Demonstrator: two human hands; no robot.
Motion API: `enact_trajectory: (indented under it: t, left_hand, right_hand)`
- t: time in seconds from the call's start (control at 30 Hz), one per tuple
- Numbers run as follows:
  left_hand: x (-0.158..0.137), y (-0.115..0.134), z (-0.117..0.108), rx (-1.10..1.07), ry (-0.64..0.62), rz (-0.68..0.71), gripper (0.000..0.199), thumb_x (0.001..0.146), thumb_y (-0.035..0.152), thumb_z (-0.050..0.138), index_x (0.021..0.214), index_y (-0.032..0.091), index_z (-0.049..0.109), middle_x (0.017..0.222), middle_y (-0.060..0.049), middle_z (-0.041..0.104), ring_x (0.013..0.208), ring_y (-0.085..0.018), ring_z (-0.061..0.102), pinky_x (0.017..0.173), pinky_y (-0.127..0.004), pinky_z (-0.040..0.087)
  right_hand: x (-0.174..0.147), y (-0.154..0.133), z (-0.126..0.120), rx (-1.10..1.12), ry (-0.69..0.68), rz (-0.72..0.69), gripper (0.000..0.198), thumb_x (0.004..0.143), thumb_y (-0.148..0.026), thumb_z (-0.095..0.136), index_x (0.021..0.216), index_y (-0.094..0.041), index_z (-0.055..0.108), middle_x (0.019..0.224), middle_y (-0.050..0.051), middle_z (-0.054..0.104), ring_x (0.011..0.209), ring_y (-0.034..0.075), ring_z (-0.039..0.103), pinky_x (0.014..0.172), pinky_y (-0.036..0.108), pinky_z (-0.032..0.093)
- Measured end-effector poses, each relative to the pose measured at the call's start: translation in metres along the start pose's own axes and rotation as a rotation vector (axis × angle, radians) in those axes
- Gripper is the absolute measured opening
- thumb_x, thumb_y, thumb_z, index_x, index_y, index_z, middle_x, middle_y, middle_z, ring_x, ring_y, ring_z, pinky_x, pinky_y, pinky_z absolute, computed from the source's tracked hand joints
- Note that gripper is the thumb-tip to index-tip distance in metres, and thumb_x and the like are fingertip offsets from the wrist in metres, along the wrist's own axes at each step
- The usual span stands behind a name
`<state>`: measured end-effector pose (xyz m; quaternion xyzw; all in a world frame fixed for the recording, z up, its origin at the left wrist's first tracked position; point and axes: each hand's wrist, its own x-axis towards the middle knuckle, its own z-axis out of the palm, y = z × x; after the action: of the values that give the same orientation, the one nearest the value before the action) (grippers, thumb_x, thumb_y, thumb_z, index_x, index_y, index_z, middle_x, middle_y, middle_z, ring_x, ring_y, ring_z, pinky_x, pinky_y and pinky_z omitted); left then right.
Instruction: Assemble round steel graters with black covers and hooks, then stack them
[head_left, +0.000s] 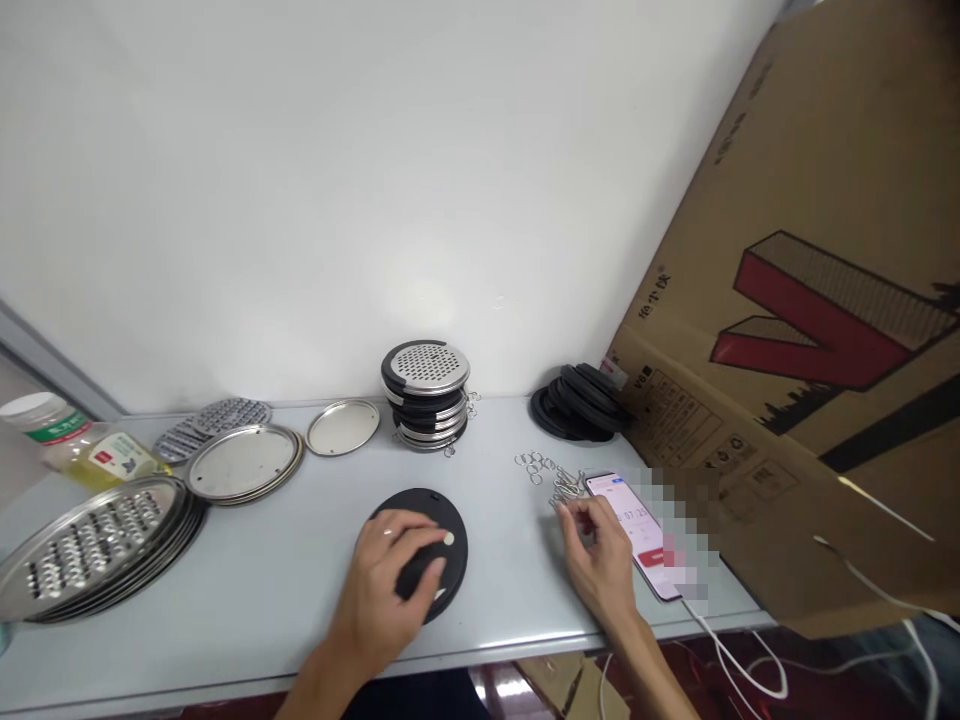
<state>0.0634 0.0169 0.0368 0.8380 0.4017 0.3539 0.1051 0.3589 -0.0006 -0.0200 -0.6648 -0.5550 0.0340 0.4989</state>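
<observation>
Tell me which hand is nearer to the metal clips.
Right. The right hand is at the near edge of the metal clips; the left hand is farther left, on the black disc.

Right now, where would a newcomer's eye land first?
Probably on the big cardboard box with its red V, filling the right side. Next, the toothed metal disc atop the stack at front left. Then front centre: the left hand lies on a black disc, the right hand at the small metal clips beside the phone.
</observation>
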Motion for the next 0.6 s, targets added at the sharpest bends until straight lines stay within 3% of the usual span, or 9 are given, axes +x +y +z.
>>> enact_trajectory:
  t: [0.13, 0.27, 0.37, 0.47, 0.6]
  left_hand:
    - [0.055, 0.038, 0.041, -0.025, -0.281, 0.012, 0.028, 0.094, 0.022, 0.051, 0.120, 0.028, 0.062, 0.111, -0.004, 0.065, 0.103, -0.022, 0.058, 0.089, -0.039, 0.045]
    - [0.094, 0.047, 0.087, 0.143, -0.431, 0.058, 0.036, 0.094, 0.024, 0.052, 0.130, 0.024, 0.056, 0.124, -0.006, 0.062, 0.112, -0.024, 0.055, 0.092, -0.040, 0.044]
    - [0.107, 0.048, 0.111, 0.204, -0.443, 0.074, 0.036, 0.092, 0.021, 0.052, 0.128, 0.022, 0.056, 0.132, -0.008, 0.058, 0.117, -0.027, 0.051, 0.094, -0.043, 0.041]
    - [0.105, 0.053, 0.119, 0.231, -0.447, 0.095, 0.029, 0.092, 0.020, 0.052, 0.119, 0.018, 0.062, 0.129, -0.012, 0.059, 0.118, -0.030, 0.048, 0.096, -0.048, 0.037]
    - [0.093, 0.060, 0.111, 0.240, -0.467, 0.123, 0.025, 0.093, 0.020, 0.049, 0.113, 0.015, 0.064, 0.121, -0.014, 0.063, 0.114, -0.030, 0.050, 0.094, -0.049, 0.037]
  right_hand:
    - [0.001, 0.005, -0.003, 0.170, 0.045, 0.270, 0.032, 0.092, -0.051, 0.056, 0.083, -0.021, 0.056, 0.059, -0.005, 0.047, 0.053, 0.015, 0.044, 0.052, 0.026, 0.036]
    - [0.001, 0.003, -0.006, 0.264, 0.067, 0.289, 0.033, 0.092, -0.052, 0.056, 0.082, -0.021, 0.054, 0.063, -0.003, 0.053, 0.057, 0.015, 0.048, 0.054, 0.026, 0.038]
    - [0.002, 0.003, -0.006, 0.278, 0.068, 0.269, 0.033, 0.093, -0.052, 0.054, 0.081, -0.021, 0.053, 0.068, -0.001, 0.056, 0.062, 0.017, 0.053, 0.058, 0.027, 0.041]
    - [0.002, 0.005, -0.006, 0.287, 0.056, 0.261, 0.033, 0.093, -0.052, 0.053, 0.080, -0.021, 0.053, 0.073, 0.001, 0.061, 0.066, 0.018, 0.056, 0.062, 0.028, 0.043]
    - [0.003, 0.006, -0.004, 0.290, 0.048, 0.242, 0.033, 0.092, -0.051, 0.055, 0.080, -0.021, 0.055, 0.077, 0.003, 0.064, 0.071, 0.019, 0.058, 0.066, 0.029, 0.045]
